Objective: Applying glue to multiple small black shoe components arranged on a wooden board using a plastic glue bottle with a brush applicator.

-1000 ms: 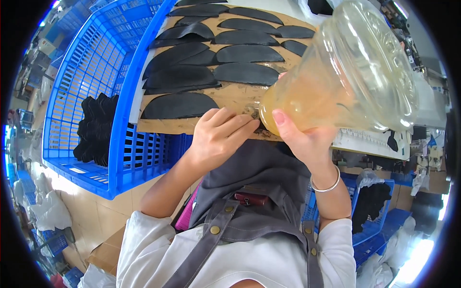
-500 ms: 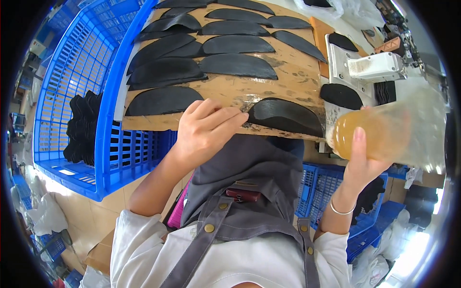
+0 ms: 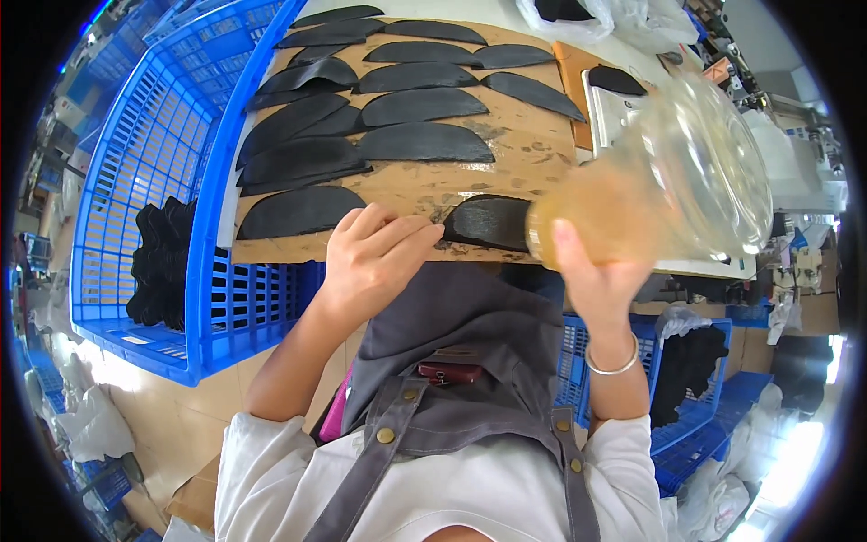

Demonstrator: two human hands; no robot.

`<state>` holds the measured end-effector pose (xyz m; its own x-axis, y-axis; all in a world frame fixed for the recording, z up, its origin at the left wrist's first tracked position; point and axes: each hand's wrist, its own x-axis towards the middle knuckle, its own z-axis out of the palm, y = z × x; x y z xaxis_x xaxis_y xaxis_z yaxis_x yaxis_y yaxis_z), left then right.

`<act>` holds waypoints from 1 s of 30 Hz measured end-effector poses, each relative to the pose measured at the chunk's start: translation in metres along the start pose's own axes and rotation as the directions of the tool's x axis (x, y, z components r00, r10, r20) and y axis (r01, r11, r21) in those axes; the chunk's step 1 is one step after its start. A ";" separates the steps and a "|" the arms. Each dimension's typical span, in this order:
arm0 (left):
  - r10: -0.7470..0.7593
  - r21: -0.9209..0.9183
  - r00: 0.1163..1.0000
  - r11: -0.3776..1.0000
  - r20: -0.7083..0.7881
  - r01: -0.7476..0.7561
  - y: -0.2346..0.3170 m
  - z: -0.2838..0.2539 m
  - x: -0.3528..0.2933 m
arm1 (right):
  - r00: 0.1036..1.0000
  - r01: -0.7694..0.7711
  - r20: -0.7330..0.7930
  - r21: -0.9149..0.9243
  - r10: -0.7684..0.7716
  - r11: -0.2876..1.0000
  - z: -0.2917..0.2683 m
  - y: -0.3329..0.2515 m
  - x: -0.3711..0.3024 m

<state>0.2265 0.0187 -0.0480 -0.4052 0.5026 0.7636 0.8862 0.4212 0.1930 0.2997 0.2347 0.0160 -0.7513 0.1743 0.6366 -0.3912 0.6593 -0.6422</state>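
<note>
My left hand (image 3: 370,264) is at the board's near edge, fingers pressed together, their tips pinching the left end of a black half-moon piece (image 3: 488,222). That piece lies flat with a shiny, wet-looking surface. My right hand (image 3: 603,285) grips a clear plastic bottle (image 3: 713,172) containing a yellowish liquid. The bottle is tilted, its yellowish end over the right part of the piece, hiding it; motion blurs the bottle. Another black half-moon piece (image 3: 302,213) lies just left of my left hand. Several similar black pieces (image 3: 424,143) spread in rows farther back.
A stained brown cardboard sheet (image 3: 533,135) bears the pieces. Left of it stands a blue plastic crate (image 3: 194,298) with stacked black pieces (image 3: 163,262) inside. At the right are a white machine plate (image 3: 610,113) and, lower, a blue crate (image 3: 668,438) with black pieces.
My right hand has swung the bottle leftward, from beside the white machine to over the near black piece. My left hand keeps its place at that piece's left end.
</note>
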 end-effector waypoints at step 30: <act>0.169 -0.280 0.881 0.959 0.442 -0.043 0.051 0.049 0.092 | 0.886 -0.150 -0.144 0.810 0.441 0.567 -0.070 0.037 -0.052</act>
<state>0.2234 0.1231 0.0017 -0.3062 0.8478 0.4329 0.9304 0.1703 0.3246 0.3608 0.3012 -0.0110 -0.7614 0.5507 0.3420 -0.5393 -0.2453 -0.8056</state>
